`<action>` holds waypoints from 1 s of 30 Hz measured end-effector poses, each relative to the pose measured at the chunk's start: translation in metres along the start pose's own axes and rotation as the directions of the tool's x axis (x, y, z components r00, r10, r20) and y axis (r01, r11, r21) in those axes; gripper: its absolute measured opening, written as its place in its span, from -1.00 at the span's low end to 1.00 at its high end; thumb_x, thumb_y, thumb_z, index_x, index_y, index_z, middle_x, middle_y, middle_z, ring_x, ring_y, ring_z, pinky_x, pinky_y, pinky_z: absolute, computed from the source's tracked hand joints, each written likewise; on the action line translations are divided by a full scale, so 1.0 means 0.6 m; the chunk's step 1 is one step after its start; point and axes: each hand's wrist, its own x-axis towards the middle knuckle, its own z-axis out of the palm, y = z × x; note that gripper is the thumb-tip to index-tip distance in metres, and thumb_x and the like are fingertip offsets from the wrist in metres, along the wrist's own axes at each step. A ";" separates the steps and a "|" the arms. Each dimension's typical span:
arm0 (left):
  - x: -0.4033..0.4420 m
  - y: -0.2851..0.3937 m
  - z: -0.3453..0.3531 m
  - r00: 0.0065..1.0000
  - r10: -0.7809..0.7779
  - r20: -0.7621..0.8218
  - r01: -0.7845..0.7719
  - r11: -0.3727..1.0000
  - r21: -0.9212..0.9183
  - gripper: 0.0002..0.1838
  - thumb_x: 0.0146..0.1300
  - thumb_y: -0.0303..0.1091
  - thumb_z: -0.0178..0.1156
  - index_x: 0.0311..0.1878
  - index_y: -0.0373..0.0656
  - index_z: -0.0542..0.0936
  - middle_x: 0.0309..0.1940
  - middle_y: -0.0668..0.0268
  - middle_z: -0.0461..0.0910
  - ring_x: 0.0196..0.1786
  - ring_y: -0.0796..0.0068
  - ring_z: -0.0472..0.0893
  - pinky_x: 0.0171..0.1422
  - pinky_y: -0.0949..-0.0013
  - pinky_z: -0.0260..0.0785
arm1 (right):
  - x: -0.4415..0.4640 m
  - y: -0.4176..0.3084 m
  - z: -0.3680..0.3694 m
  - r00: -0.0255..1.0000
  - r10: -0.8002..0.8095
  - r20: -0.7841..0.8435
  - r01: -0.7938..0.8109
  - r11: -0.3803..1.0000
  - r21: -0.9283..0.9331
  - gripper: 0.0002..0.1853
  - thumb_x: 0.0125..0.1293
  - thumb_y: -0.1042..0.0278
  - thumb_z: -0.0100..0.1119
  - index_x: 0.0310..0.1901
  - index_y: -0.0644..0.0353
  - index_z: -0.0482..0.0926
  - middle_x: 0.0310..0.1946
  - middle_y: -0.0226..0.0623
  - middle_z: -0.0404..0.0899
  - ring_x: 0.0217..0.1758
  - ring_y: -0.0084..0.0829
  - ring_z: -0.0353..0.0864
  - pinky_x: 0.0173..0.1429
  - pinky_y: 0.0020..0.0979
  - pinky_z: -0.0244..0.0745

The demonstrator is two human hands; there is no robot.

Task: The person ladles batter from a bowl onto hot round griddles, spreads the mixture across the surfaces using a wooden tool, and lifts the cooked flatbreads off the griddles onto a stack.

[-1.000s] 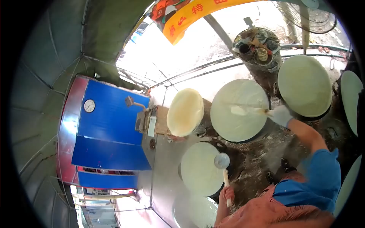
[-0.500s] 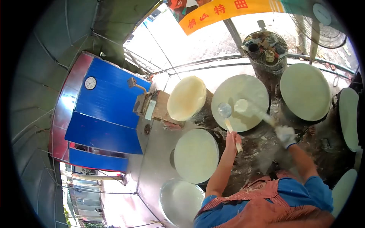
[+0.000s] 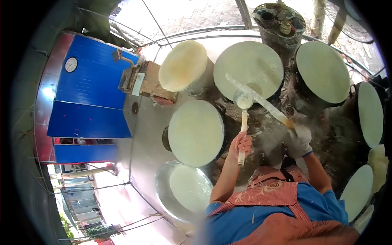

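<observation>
My bare left hand (image 3: 241,144) is wrapped round the pale handle of a ladle (image 3: 243,102). The ladle's bowl holds some pale material and is at the near edge of a round pale green surface (image 3: 248,65). On my right hand (image 3: 300,136) is a white glove, closed round the brownish end of a long, flat, pale stick (image 3: 265,103). The stick slants up and left over the same round surface, its far part above and beside the ladle's bowl.
A round yellowish top (image 3: 183,65) stands left of centre. Below it are another pale round surface (image 3: 197,132) and a metal basin (image 3: 163,183) of pale liquid. More round surfaces (image 3: 322,71) line the right. A cluttered drum (image 3: 279,24) is at the back.
The ladle has risen over the central round surface, then come back to its near edge. The stick in my right hand has swung from flat to slanting. The camera view has shifted.
</observation>
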 end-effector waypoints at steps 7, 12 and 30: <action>-0.015 -0.076 -0.056 1.000 -0.008 0.013 0.002 0.923 0.385 -0.88 0.42 -0.21 -0.11 -0.10 0.05 0.38 -0.63 0.41 0.19 -0.76 0.65 0.17 -0.76 0.50 0.02 | -0.087 0.084 -0.075 0.889 0.459 0.010 -0.458 0.886 0.076 -0.63 0.07 0.16 0.29 -0.10 0.14 0.60 -0.33 -0.11 0.63 -0.27 -0.14 0.62 -0.20 -0.25 0.49; 0.029 -0.189 -0.120 0.975 -0.008 -0.223 0.076 0.951 0.301 -0.73 0.40 -0.23 -0.08 -0.47 -0.03 0.31 -0.71 0.42 0.15 -0.78 0.61 0.14 -0.74 0.49 0.04 | -0.172 0.270 -0.217 0.614 0.769 -0.180 -0.776 0.630 0.043 -0.65 0.18 0.09 0.18 -0.08 0.11 0.59 -0.27 -0.07 0.62 -0.17 -0.06 0.60 -0.11 -0.22 0.46; 0.108 -0.289 -0.095 0.929 -0.146 -0.339 0.131 0.989 -0.065 -0.68 0.38 -0.23 -0.05 -0.48 -0.19 0.33 -0.73 0.39 0.18 -0.73 0.57 0.20 -0.67 0.47 0.12 | -0.211 0.407 -0.287 0.845 0.437 0.307 -0.333 0.881 -0.336 -0.50 -0.04 0.04 0.30 -0.07 0.11 0.51 -0.45 -0.20 0.58 -0.39 -0.17 0.58 -0.23 -0.22 0.43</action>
